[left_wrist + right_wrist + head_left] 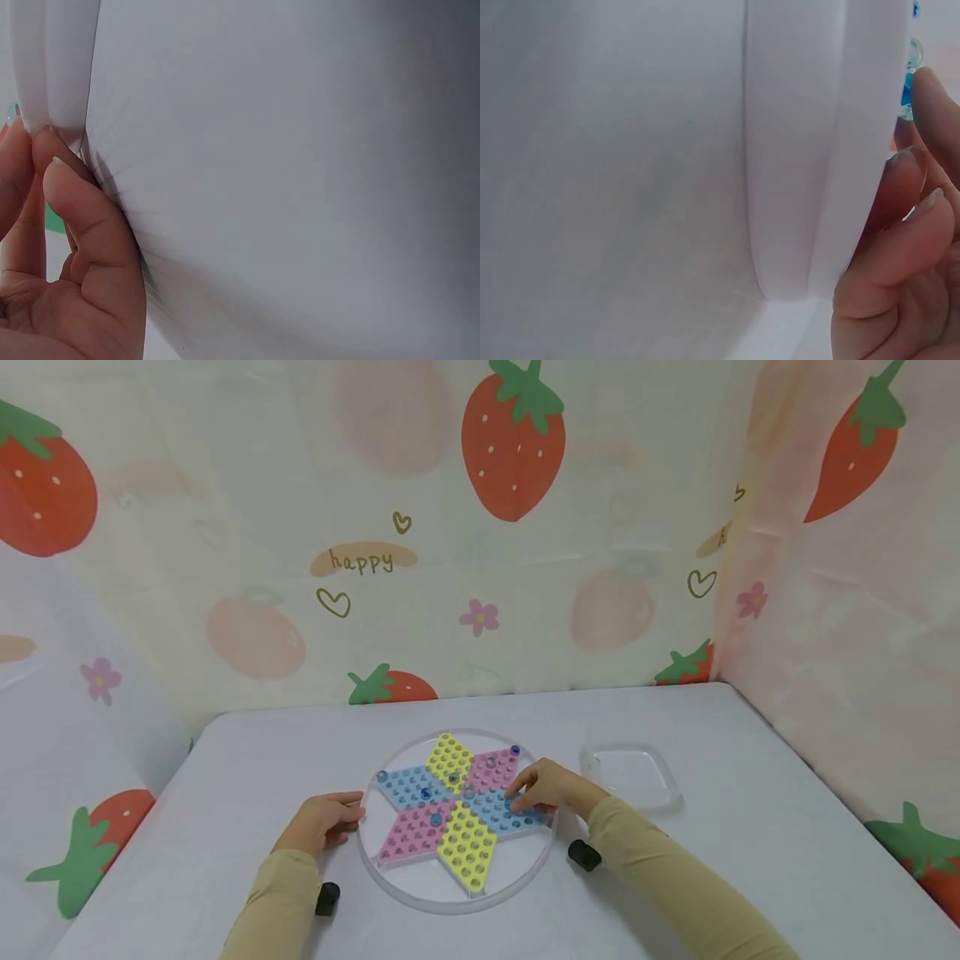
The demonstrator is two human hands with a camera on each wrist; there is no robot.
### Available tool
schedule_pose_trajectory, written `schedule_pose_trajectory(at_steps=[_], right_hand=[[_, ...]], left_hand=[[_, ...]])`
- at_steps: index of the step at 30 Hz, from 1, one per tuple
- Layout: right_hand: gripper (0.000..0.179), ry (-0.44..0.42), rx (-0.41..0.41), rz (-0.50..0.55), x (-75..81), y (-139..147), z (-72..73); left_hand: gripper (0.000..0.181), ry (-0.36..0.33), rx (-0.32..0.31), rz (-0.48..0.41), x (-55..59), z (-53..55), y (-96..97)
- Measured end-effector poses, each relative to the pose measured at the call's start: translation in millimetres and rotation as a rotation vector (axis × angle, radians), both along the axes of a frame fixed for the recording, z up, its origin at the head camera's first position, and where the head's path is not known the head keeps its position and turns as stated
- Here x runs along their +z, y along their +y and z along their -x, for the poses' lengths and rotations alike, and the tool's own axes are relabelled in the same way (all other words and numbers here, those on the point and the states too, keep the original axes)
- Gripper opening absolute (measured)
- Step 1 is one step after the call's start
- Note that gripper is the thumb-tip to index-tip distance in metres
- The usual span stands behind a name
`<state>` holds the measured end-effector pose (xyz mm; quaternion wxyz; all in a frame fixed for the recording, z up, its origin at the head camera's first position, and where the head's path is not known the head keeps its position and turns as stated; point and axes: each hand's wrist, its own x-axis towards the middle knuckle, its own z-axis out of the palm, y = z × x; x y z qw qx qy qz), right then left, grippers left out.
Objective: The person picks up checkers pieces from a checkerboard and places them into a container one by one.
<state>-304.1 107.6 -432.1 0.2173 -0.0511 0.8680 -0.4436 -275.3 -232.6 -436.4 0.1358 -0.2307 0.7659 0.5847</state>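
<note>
A round, clear-rimmed Chinese checkers board [464,906] lies on the white table, its six-pointed star in pink, yellow and blue. Several glass marbles sit in its holes, among them one [437,819] on the lower pink point and one [382,775] at the left blue tip. My left hand [321,823] holds the board's left rim with its fingertips. Over the right blue point, my right hand [551,787] pinches a blue-and-clear marble [907,97] between thumb and finger. In the right wrist view, other fingers are bent beside the rim.
To the right of the board stands a clear plastic tray [678,802]. The white table [247,752] reaches back to a strawberry-print curtain [517,635], with more of that cloth at both sides. A black wrist device [584,855] sits under the right forearm, another [327,898] by the left.
</note>
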Motion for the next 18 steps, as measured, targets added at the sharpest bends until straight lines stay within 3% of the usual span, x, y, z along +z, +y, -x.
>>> schedule_pose_trajectory(at_steps=[9, 18], right_hand=[[0.011, 0.004, -0.009, -0.004, -0.9, 0.6, 0.2], [0.012, 0.025, 0.043, -0.011, 0.4, 1.9, -1.1]], left_hand=[[0.048, 0.003, 0.003, -0.003, 0.0, -1.1, 1.1], [0.049, 0.011, -0.007, -0.006, -1.3, -0.5, -0.9]])
